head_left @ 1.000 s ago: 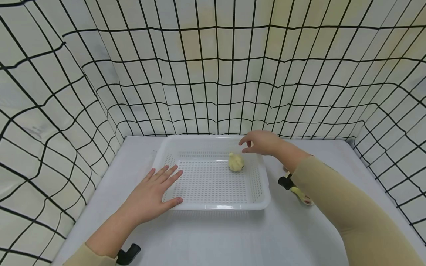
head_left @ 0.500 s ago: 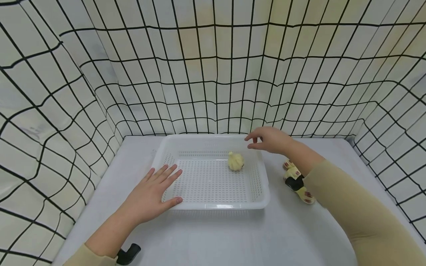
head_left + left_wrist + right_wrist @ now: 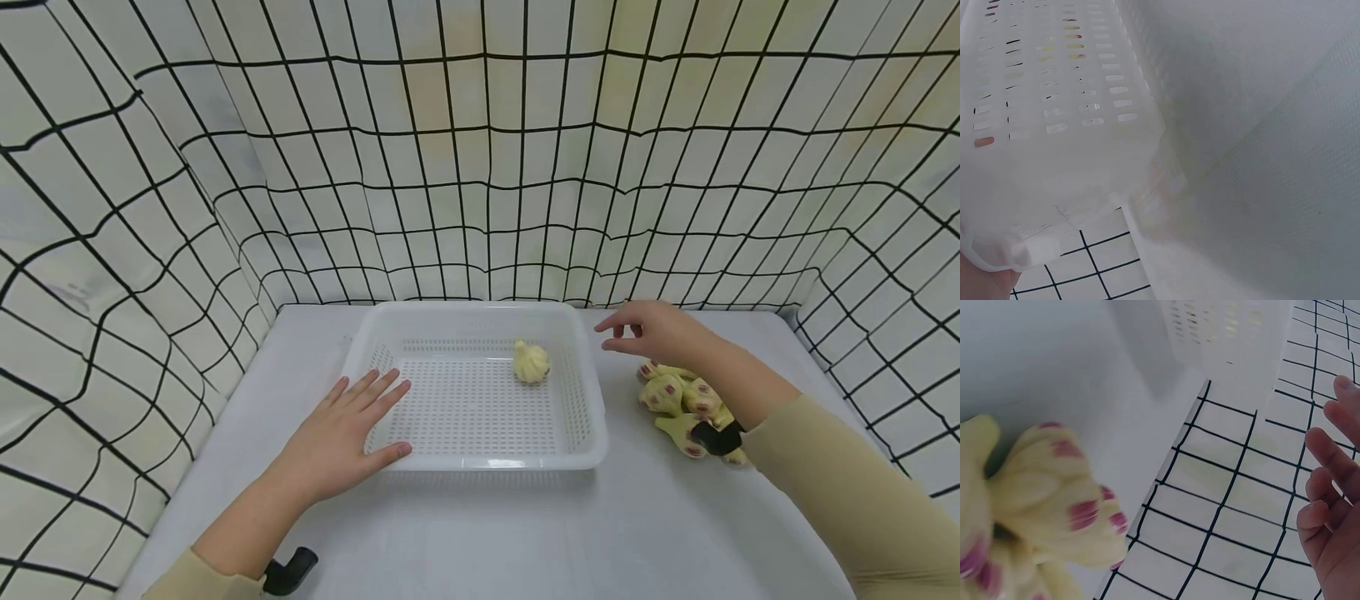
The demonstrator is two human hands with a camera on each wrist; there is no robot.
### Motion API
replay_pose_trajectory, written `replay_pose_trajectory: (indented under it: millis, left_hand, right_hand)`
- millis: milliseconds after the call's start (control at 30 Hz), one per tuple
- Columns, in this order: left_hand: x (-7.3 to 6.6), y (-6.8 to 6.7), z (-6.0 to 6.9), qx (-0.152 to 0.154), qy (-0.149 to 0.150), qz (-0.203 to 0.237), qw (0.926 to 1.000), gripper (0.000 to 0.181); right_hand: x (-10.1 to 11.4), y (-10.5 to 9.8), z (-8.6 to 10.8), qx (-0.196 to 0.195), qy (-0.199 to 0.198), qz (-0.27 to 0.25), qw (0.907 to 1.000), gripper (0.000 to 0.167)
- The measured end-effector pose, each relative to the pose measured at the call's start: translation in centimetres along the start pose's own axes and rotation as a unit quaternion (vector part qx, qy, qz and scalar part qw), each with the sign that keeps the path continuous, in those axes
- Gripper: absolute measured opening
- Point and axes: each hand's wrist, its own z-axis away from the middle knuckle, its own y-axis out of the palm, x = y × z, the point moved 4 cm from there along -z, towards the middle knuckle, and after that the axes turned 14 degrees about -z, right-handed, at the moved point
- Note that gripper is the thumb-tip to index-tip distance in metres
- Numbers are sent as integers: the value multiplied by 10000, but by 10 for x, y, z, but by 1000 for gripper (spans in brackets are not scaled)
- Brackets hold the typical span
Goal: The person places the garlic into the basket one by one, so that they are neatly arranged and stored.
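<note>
A white perforated plastic basket (image 3: 480,461) stands on the table with a single pale yellow garlic bulb (image 3: 531,363) inside, toward its right end. My left hand (image 3: 330,450) rests on the basket's left front rim, fingers spread. In the left wrist view the basket wall (image 3: 1066,169) fills the upper left. My right hand (image 3: 660,332) hovers just right of the basket, fingers loosely bent and holding nothing. Below it, partly hidden by the forearm, lies a pile of garlic bulbs (image 3: 663,395). Close up in the right wrist view, a garlic bulb (image 3: 1054,494) shows purple patches.
Black grid netting (image 3: 487,158) over white sheeting encloses the table at the back and both sides. White cloth (image 3: 480,533) covers the tabletop. Black wrist straps (image 3: 288,573) sit at both sleeves.
My right hand has moved right, from over the basket's back right corner to outside it, uncovering more of the garlic pile. The left hand and the bulb in the basket stay put.
</note>
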Motion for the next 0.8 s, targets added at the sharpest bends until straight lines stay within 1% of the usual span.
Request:
replay_pose_trajectory:
  millis: [133, 233, 333, 433, 533, 667, 800]
  left_hand:
    - [1, 1, 0, -32, 5, 10, 10000, 84]
    - [1, 1, 0, -93, 14, -18, 10000, 84]
    - [1, 1, 0, -148, 32, -57, 9999, 84]
    - [0, 1, -1, -193, 54, -61, 9998, 85]
    - [-1, 2, -1, -234, 50, -27, 9997, 84]
    - [0, 2, 0, -209, 5, 12, 9998, 85]
    - [1, 2, 1, -122, -26, 1, 9999, 85]
  right_hand:
    - [-10, 1, 20, 29, -37, 32, 10000, 33]
    - [-21, 3, 36, 46, -68, -79, 9999, 31]
    - [-33, 5, 52, 29, 40, -177, 9998, 29]
    - [-44, 7, 70, 44, 209, -186, 9996, 32]
    - [-52, 9, 86, 13, 271, -248, 9993, 32]
    - [-59, 12, 100, -114, 176, -360, 9991, 28]
    - [-63, 13, 107, -190, 220, -336, 9990, 30]
